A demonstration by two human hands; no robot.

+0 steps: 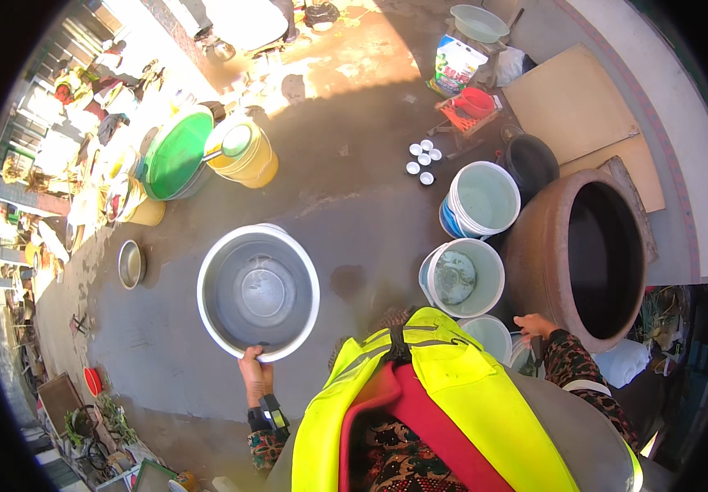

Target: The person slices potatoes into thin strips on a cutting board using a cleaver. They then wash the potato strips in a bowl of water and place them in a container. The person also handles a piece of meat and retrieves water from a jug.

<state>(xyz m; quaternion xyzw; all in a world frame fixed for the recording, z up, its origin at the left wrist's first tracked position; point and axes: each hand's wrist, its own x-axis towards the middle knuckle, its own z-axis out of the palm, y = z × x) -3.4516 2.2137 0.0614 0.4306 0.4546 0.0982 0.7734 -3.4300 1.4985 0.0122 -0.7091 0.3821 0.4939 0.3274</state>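
Observation:
My left hand (pixel 257 376) grips the near rim of a wide metal basin (pixel 222 289), thumb over the edge. The basin is held level above or on the concrete floor; its height cannot be told. My right hand (pixel 536 327) is out to the right with nothing visible in it, close to the brown earthenware jar (pixel 541 264). Below that hand are a partly hidden bucket (pixel 522 357) and a pale bucket (pixel 488 335). Two white plastic buckets with clear water, a nearer bucket (pixel 490 270) and a farther bucket (pixel 501 184), stand beside the jar.
Several small white cups (pixel 424 159) sit on the floor ahead. Beyond them are a red dipper (pixel 475 103) on a small stool and a detergent bag (pixel 455 64). At left stand a green tub (pixel 176 154), a yellow bucket (pixel 260 163) and a small metal bowl (pixel 131 264).

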